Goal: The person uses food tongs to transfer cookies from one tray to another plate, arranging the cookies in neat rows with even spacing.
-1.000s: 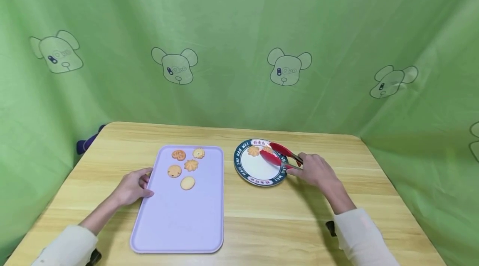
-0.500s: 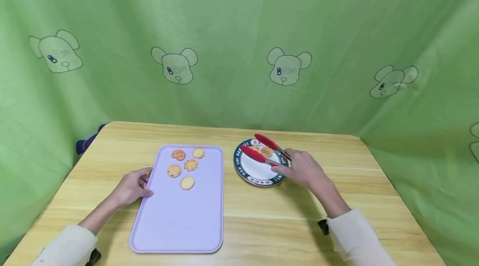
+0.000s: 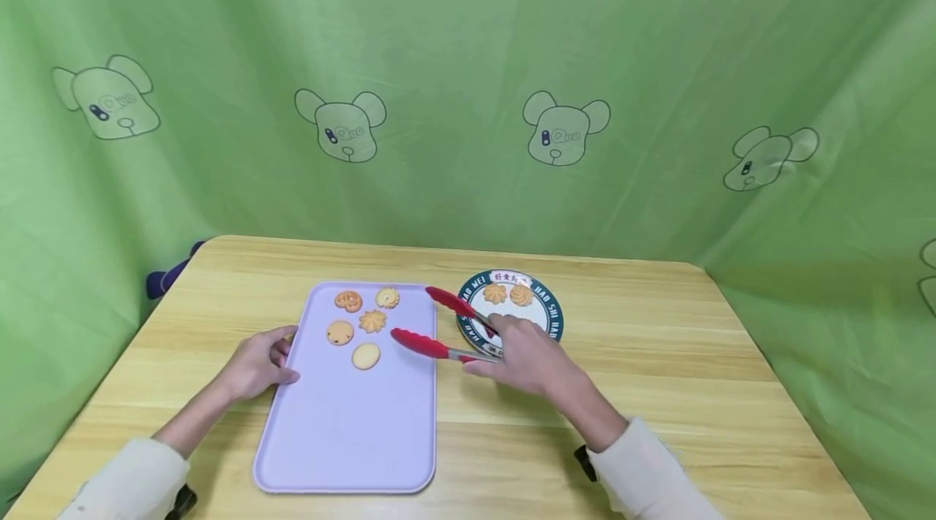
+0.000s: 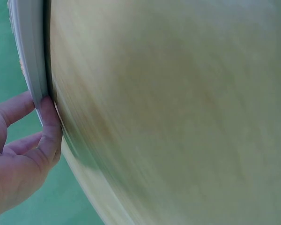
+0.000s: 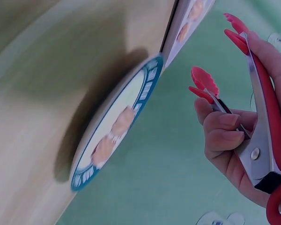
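Red tongs (image 3: 420, 343) have swung from plate (image 3: 553, 310) to tray (image 3: 351, 431).
Our right hand (image 3: 522, 353) grips them, biscuits (image 3: 372, 321) seemingly within reach; our left hand (image 3: 256, 366) pinches the tray's edge.

The right wrist view blurs 2 cookies (image 5: 122, 121) on the plate (image 5: 151, 75).

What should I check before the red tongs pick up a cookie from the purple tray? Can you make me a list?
1. Right hand holds the red tongs: ok.
2. Tongs spread apart, no cookie between them: ok.
3. Left hand grips the side of the purple tray: ok.
4. Tongs lined up around one of the five tray cookies: not ok, they're off to the side.
5. Bare space on the plate beside its two cookies: ok.
6. Tongs clear of the tray's surface: cannot tell.
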`<state>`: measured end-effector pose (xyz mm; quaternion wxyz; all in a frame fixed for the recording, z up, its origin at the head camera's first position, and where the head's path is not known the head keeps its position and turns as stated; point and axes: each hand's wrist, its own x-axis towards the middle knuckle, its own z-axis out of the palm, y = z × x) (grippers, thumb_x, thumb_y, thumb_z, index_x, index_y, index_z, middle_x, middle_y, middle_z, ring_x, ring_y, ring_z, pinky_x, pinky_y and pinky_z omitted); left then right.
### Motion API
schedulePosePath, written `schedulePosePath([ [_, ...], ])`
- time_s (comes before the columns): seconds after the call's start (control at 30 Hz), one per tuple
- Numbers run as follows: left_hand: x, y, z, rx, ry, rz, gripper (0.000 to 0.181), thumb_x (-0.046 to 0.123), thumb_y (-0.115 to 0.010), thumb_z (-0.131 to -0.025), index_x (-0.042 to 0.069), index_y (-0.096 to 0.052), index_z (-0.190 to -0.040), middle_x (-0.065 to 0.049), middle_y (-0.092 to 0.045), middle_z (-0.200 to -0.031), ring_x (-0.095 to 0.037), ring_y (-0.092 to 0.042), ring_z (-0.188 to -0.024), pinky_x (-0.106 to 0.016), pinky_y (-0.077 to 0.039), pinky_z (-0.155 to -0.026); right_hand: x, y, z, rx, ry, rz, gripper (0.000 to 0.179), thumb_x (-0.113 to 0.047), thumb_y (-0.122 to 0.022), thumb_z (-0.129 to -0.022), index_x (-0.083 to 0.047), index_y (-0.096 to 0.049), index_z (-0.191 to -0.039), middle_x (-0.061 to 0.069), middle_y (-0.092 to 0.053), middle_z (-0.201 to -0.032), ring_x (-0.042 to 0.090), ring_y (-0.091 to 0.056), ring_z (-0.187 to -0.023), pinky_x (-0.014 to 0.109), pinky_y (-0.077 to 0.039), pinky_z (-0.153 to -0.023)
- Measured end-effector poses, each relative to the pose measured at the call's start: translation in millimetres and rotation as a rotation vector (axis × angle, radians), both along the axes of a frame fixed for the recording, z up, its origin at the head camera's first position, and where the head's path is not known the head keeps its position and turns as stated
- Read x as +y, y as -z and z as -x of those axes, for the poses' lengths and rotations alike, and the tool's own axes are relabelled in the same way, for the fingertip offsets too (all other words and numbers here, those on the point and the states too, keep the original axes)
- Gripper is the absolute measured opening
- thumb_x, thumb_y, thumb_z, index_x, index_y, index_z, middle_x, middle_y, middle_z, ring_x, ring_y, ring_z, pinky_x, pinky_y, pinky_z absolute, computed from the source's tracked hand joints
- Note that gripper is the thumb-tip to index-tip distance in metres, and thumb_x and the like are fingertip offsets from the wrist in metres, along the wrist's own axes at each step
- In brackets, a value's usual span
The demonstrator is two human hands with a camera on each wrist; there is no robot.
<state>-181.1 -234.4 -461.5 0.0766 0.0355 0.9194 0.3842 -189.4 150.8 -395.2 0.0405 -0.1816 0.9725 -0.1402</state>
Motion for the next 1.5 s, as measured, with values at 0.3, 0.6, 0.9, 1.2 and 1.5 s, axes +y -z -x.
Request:
schedulePosePath([
  [0.3, -0.5, -0.2, 0.3, 0.004, 0.006, -0.003, 0.074, -0.002, -0.077, -0.069, -0.015, -0.041, -0.133, -0.018, -0.059, -0.096, -0.019, -0.059, -0.079, -0.024, -0.051, -0.064, -27.9, 11.2, -9.5, -0.065, -0.089, -0.007, 0.067, -0.061, -0.072, -0.071, -0.006, -0.059, -0.108, 0.0, -0.051, -0.073, 0.012, -0.047, -0.06, 0.022, -0.04, -0.049],
  [0.6, -1.7, 2.7, -1.9, -0.002, 0.003, 0.008, 0.075, -0.002, -0.076, -0.069, -0.015, -0.041, -0.134, -0.017, -0.059, -0.097, -0.018, -0.058, -0.08, -0.024, -0.051, -0.064, -46.5, 23.8, -13.9, -0.041, -0.132, -0.058, 0.062, -0.061, -0.069, -0.074, -0.008, -0.06, -0.106, -0.002, -0.049, -0.071, 0.011, -0.045, -0.06, 0.021, -0.037, -0.048],
  [0.9, -2.6, 0.5, -2.0, 0.006, 0.009, 0.012, 0.075, 0.0, -0.077, -0.069, -0.015, -0.041, -0.133, -0.018, -0.059, -0.097, -0.019, -0.059, -0.08, -0.025, -0.051, -0.064, -57.7, 28.4, -15.7, 0.011, -0.17, -0.102, 0.061, -0.056, -0.066, -0.079, -0.007, -0.062, -0.115, 0.0, -0.06, -0.084, 0.01, -0.048, -0.065, 0.021, -0.04, -0.056],
  [1.2, -1.4, -0.1, -1.0, 0.005, 0.005, 0.009, 0.074, -0.001, -0.076, -0.07, -0.015, -0.041, -0.133, -0.017, -0.059, -0.098, -0.019, -0.059, -0.081, -0.026, -0.052, -0.067, -64.0, 26.2, -14.5, 0.025, -0.178, -0.133, 0.055, -0.054, -0.066, -0.081, -0.009, -0.064, -0.112, -0.004, -0.055, -0.075, 0.01, -0.047, -0.062, 0.02, -0.038, -0.053],
  [1.5, -0.4, -1.0, -1.1, 0.005, 0.009, 0.01, 0.074, -0.002, -0.076, -0.069, -0.015, -0.041, -0.133, -0.017, -0.058, -0.097, -0.019, -0.058, -0.08, -0.026, -0.052, -0.066, -61.0, 23.1, -14.8, 0.036, -0.185, -0.12, 0.053, -0.053, -0.066, -0.081, -0.009, -0.065, -0.111, -0.005, -0.051, -0.071, 0.009, -0.045, -0.059, 0.019, -0.037, -0.051],
])
